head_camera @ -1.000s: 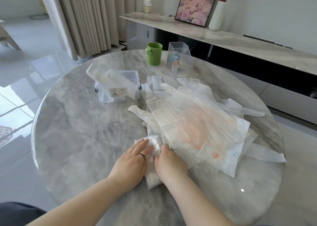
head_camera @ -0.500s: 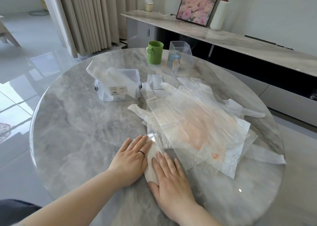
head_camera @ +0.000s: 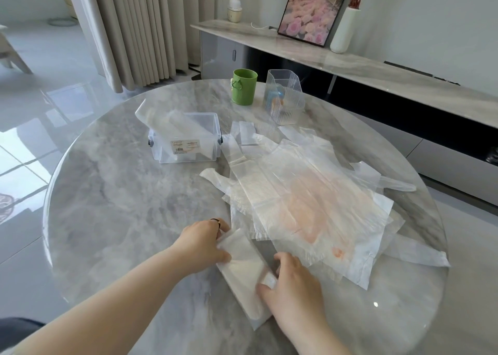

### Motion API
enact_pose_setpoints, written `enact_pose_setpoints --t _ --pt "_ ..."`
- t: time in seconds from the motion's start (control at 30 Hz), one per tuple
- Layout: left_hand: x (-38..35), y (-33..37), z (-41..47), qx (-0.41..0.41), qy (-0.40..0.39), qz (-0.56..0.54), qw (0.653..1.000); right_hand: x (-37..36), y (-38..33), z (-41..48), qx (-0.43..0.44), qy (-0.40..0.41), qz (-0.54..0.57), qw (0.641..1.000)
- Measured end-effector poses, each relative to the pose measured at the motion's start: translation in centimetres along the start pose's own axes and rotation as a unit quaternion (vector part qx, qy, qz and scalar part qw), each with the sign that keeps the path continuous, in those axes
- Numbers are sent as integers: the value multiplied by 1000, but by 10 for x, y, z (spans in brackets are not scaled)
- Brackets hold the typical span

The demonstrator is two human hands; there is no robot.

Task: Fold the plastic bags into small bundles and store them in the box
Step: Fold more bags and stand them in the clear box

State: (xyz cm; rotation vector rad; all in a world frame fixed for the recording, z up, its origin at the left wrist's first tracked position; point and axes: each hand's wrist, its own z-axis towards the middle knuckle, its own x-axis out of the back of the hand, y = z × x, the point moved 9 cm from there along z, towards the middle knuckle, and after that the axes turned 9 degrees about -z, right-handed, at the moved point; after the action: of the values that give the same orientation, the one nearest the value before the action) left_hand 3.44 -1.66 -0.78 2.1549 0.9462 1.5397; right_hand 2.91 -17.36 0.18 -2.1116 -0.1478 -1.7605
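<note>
A white plastic bag folded into a long narrow strip [head_camera: 244, 270] lies on the round marble table [head_camera: 121, 198] near its front edge. My left hand [head_camera: 202, 243] grips the strip's far end, fingers curled under it. My right hand [head_camera: 292, 284] pinches a folded bit at the strip's right edge. A loose pile of flat translucent bags [head_camera: 310, 198] spreads across the table's right half, one with orange print. The clear storage box [head_camera: 186, 139] stands open at the back left with a folded bag sticking out of its top.
A green cup [head_camera: 244, 90] and a clear ribbed holder [head_camera: 284, 99] stand at the table's far side. Behind runs a marble sideboard [head_camera: 377, 69] with a picture frame, a white vase and a small camera. Curtains hang at the back left.
Both hands lay flat pressing the bag down half a second ago. Now they grip it at its two ends, and the strip lies pulled clear of the pile, nearer the front edge.
</note>
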Motion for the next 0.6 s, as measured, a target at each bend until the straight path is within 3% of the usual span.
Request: enact_pose_setpoints --t 0.33,0.47,0.6 --pt "0 1 -8 23 -57 -1 998 -11 4 2 -9 -82 9 997" --pt "8 2 -15 24 -54 -99 993 18 -10 4 40 86 -38 995" --pt "18 2 -20 29 -28 -181 983 1 -2 7 8 2 144 990"
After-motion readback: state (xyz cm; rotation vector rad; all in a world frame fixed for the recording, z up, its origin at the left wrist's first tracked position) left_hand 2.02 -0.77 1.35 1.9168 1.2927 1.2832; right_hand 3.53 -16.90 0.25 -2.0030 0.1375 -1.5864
